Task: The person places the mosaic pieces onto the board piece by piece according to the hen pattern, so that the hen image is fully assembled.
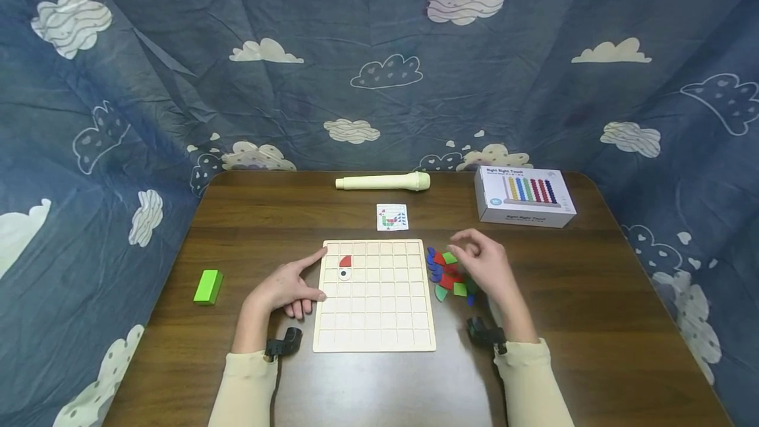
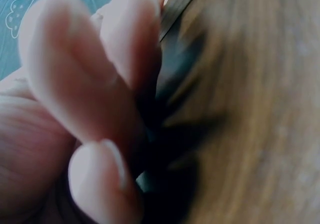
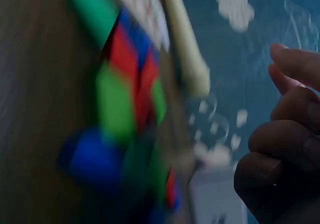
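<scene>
Grid board [image 1: 379,323] is lying lower centre; left hand [image 1: 283,287] is resting spread on its edge. Right hand [image 1: 486,263], fingers bent, is hovering by heaped geometric tiles [image 1: 459,289], pinch uncertain; low knuckles could be scattering them.

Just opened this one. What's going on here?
A person is at a gridded board with colored pieces. The left hand touches the board's left edge with index finger and thumb. The right hand is over the loose pile of pieces to the board's right, with no piece visible in its fingers. So far a red piece and a white piece with a dark dot sit on the grid. A card with a colored picture lies beyond the board.
</scene>
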Demonstrator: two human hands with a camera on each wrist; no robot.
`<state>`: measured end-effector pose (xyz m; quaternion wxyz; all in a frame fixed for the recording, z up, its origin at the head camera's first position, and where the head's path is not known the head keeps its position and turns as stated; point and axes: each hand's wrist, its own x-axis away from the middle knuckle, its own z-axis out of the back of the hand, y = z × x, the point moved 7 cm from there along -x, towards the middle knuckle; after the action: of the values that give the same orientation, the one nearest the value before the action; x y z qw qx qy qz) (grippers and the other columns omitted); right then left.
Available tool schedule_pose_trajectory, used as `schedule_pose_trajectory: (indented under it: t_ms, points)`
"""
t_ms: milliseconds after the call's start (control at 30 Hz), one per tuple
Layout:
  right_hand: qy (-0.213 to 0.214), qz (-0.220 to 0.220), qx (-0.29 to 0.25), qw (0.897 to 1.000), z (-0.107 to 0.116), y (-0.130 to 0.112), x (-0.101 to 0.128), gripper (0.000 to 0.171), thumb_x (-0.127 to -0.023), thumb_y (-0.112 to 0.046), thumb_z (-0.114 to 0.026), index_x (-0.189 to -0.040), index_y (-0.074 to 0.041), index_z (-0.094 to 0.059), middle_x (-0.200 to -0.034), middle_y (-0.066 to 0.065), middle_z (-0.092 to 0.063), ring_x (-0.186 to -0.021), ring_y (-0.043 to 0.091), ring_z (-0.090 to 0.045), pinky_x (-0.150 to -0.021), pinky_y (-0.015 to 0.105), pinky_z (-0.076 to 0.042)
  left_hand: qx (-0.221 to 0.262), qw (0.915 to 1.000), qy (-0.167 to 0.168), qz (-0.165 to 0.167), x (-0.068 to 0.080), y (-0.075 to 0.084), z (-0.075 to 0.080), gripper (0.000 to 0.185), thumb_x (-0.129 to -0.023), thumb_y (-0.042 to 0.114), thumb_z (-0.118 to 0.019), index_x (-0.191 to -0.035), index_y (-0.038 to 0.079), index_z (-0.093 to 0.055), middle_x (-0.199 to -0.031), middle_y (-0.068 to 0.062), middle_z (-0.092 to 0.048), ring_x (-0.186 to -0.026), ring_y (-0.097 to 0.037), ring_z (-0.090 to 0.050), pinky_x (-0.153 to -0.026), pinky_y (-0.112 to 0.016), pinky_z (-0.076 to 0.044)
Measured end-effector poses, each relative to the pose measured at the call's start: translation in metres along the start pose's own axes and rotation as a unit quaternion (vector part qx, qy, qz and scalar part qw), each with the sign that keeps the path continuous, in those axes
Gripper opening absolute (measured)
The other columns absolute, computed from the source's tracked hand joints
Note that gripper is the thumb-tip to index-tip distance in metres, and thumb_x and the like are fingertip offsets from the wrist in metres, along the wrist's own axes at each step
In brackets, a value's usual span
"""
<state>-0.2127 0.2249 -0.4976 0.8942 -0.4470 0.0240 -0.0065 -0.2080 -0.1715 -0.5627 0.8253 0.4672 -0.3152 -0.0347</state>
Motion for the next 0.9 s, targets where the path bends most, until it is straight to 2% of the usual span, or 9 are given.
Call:
schedule_pose_trajectory:
  t_ms: [133, 300, 433, 633, 900]
  points:
    - [-0.021, -0.038, 0.027, 0.999, 0.009, 0.035, 0.008, 0.028, -0.099, -0.028, -0.077, -0.12, -0.01, -0.072, -0.065, -0.001, -0.043, -0.059, 0.015, -0.042, -0.053, 0.027, -0.036, 0.005, 1.0, -0.003, 0.001, 0.001, -0.001, 0.0, 0.103, -0.088, 0.025, -0.089, -0.168, 0.043, -0.027, -0.061, -0.011, -0.071, -0.044, -0.016, -0.065, -0.044, -0.03, -0.054]
    - [-0.066, -0.045, 0.078, 0.994, 0.002, 0.053, 0.013, 0.03, -0.096, -0.031, -0.08, -0.118, -0.011, -0.075, -0.066, -0.001, -0.046, -0.062, 0.016, -0.043, -0.054, 0.027, -0.033, 0.005, 1.0, -0.002, 0.001, 0.002, 0.0, 0.001, 0.104, -0.087, 0.025, -0.089, -0.168, 0.042, -0.027, -0.061, -0.011, -0.071, -0.044, -0.016, -0.065, -0.044, -0.029, -0.054]
    - [-0.084, -0.052, 0.117, 0.988, -0.002, 0.056, 0.014, 0.026, -0.095, -0.032, -0.08, -0.112, -0.012, -0.078, -0.066, 0.001, -0.048, -0.062, 0.018, -0.044, -0.055, 0.028, -0.032, 0.009, 1.0, -0.001, 0.003, 0.002, 0.001, -0.001, 0.103, -0.087, 0.025, -0.09, -0.168, 0.042, -0.028, -0.062, -0.011, -0.071, -0.044, -0.017, -0.065, -0.045, -0.03, -0.054]
    - [-0.088, -0.043, 0.164, 0.982, -0.005, 0.053, 0.015, 0.022, -0.097, -0.032, -0.078, -0.11, -0.014, -0.082, -0.064, 0.0, -0.047, -0.06, 0.017, -0.043, -0.054, 0.029, -0.03, 0.009, 0.9999, 0.006, 0.004, 0.002, 0.001, -0.001, 0.101, -0.087, 0.024, -0.089, -0.167, 0.043, -0.03, -0.062, -0.011, -0.071, -0.044, -0.017, -0.065, -0.044, -0.03, -0.054]
    - [-0.095, -0.049, 0.187, 0.976, -0.006, 0.052, 0.015, 0.026, -0.096, -0.036, -0.079, -0.113, -0.016, -0.083, -0.064, 0.0, -0.047, -0.061, 0.017, -0.043, -0.056, 0.03, -0.03, 0.003, 0.9999, 0.005, 0.009, 0.002, 0.001, -0.001, 0.101, -0.087, 0.024, -0.089, -0.167, 0.043, -0.03, -0.062, -0.011, -0.071, -0.044, -0.017, -0.065, -0.045, -0.029, -0.054]
